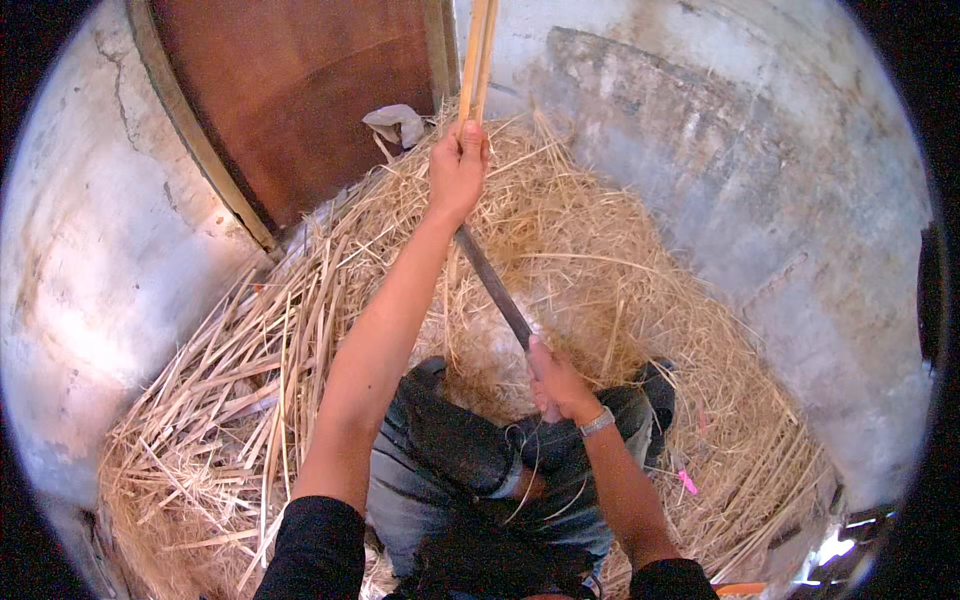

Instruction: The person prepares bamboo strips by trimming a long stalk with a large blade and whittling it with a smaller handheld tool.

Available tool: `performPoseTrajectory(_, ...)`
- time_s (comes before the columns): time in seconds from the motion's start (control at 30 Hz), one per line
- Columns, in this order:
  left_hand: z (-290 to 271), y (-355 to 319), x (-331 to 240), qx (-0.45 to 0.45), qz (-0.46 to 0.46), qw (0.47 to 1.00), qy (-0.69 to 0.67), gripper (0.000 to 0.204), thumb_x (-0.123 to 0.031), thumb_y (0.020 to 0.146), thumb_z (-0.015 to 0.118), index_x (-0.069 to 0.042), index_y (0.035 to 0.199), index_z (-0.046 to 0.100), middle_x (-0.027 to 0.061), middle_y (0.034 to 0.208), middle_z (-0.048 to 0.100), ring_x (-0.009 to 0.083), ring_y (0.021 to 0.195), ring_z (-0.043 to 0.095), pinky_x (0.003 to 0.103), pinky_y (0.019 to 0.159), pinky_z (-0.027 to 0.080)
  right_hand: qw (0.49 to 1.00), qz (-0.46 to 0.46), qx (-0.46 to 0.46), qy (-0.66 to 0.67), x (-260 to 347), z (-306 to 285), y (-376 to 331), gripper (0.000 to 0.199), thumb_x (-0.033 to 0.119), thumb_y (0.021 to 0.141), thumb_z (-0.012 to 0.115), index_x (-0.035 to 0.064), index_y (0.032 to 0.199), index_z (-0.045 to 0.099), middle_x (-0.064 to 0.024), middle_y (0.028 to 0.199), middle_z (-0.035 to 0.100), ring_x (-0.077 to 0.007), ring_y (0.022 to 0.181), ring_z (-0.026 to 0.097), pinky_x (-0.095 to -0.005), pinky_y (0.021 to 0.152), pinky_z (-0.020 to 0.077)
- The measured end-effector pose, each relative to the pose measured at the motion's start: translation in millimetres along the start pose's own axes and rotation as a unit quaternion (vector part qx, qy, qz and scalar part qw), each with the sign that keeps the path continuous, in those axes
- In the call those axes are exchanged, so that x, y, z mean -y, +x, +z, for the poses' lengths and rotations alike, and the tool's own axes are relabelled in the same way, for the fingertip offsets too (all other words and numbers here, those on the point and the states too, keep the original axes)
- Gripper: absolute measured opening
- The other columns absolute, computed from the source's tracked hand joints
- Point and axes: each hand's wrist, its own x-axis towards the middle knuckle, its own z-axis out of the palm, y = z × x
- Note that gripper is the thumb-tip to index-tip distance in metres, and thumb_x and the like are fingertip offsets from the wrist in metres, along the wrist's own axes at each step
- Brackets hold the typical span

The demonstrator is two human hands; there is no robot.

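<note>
My left hand (461,172), stretched far forward, is closed round pale split bamboo strips (479,60) that stand upright and run out of the top of the picture. In front of my lap, my right hand (559,382) grips the handle of a long knife (494,286), with a wristband on that wrist. The dark, narrow blade slants up and left to beside my left wrist. Its far end is hidden by that hand, so I cannot tell whether it touches the strips. My legs in worn jeans (440,470) are bent below, with dark cloth over the lap.
Fine shavings (590,265) cover the floor ahead and to the right. Longer cut strips (250,390) heap up at the left. A brown door (310,90) stands at the back, with a whitish cloth-like piece (396,125) beside it. Stained walls (740,170) close in. Something pink (687,482) lies at right.
</note>
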Motion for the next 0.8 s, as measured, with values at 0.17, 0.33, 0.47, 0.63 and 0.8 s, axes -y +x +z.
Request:
performPoseTrajectory(0.17, 2.4, 5.8, -4.5, 0.013, 0.041, 0.998, 0.037, 0.04, -0.038, 0.105, 0.047, -0.005, 0.083, 0.054, 0.0006, 0.066, 0.052, 0.0116, 0.063, 0.049, 0.03, 0.058, 0.041, 0.994, 0.037, 0.022, 0.098, 2.8, -2.9, 4.6, 0.057, 0.057, 0.098, 0.052, 0.0069, 0.072, 0.057, -0.0034, 0.053, 0.049, -0.0157, 0.043, 0.048, -0.0325, 0.04, 0.0365)
performPoseTrajectory(0.33, -0.4, 12.6, -55.3, -0.133, 0.052, 0.99, 0.012, 0.036, -0.035, 0.105, 0.049, -0.005, 0.087, 0.054, 0.0015, 0.07, 0.054, 0.0114, 0.063, 0.05, 0.029, 0.058, 0.041, 0.931, -0.209, -0.156, -0.256, 47.0, 3.0, -49.9, 0.057, 0.053, 0.098, 0.052, -0.0012, 0.081, 0.061, -0.0227, 0.066, 0.06, -0.0404, 0.055, 0.056, -0.0482, 0.057, 0.0463)
performPoseTrajectory(0.47, -15.4, 19.4, -50.0, -0.191, 0.038, 0.981, 0.005, 0.032, -0.033, 0.105, 0.05, -0.006, 0.087, 0.053, 0.0002, 0.069, 0.053, 0.0108, 0.061, 0.05, 0.029, 0.056, 0.042, 0.907, -0.282, -0.206, -0.236, 19.5, 23.5, -54.3, 0.053, 0.044, 0.1, 0.052, -0.0039, 0.078, 0.061, -0.0278, 0.068, 0.058, -0.0463, 0.066, 0.058, -0.0528, 0.063, 0.044)
performPoseTrajectory(0.63, -43.2, 6.2, 46.7, -0.238, 0.019, 0.963, 0.124, 0.029, -0.031, 0.106, 0.044, -0.005, 0.095, 0.054, 0.0014, 0.075, 0.055, 0.0123, 0.063, 0.052, 0.03, 0.058, 0.045, 0.894, -0.219, -0.202, -0.335, -73.9, 39.9, 20.1, 0.057, 0.048, 0.1, 0.047, -0.0043, 0.085, 0.065, -0.0306, 0.076, 0.063, -0.049, 0.074, 0.063, -0.056, 0.068, 0.0503)
performPoseTrajectory(0.8, -44.9, -4.4, 28.1, -0.156, -0.047, 0.983, 0.09, 0.04, -0.038, 0.107, 0.039, 0.0, 0.103, 0.051, 0.0119, 0.073, 0.055, 0.0261, 0.066, 0.056, 0.042, 0.063, 0.044, 0.975, -0.105, -0.099, -0.166, -87.9, 37.1, 17.6, 0.062, 0.063, 0.095, 0.048, 0.0038, 0.08, 0.061, -0.014, 0.059, 0.058, -0.0336, 0.051, 0.057, -0.0448, 0.051, 0.0474)
